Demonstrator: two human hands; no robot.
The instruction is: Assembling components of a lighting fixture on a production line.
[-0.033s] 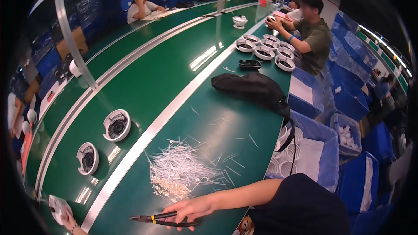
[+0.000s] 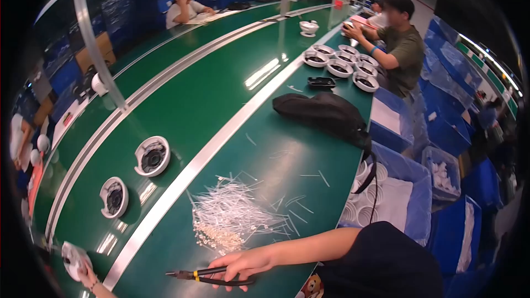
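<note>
Here, at the near end of the bench [image 2: 265,157], the right hand [image 2: 243,269] grips dark cutters with yellow bands [image 2: 196,276], their closed-looking tips pointing toward the metal strip [image 2: 152,229] along the bench's left edge; green surface stretches between tips and strip. At the lower left, the left hand [image 2: 86,276] has its fingers closed on the rim of a tilted white housing [image 2: 74,258], over the belt's near end. Just beyond the cutters lies a heap of thin white strips [image 2: 229,209], well inside both bench edges, with strays scattered toward the right edge. Two dark-centred housings [image 2: 152,157] sit near each other on the belt [image 2: 215,91], with open room past them. Farther along, a black pouch [image 2: 323,113] reaches the bench's right edge, above blue bins [image 2: 417,190]. Beyond it, clustered white bowls [image 2: 339,67] crowd the bench near a seated co-worker [image 2: 400,47].
</note>
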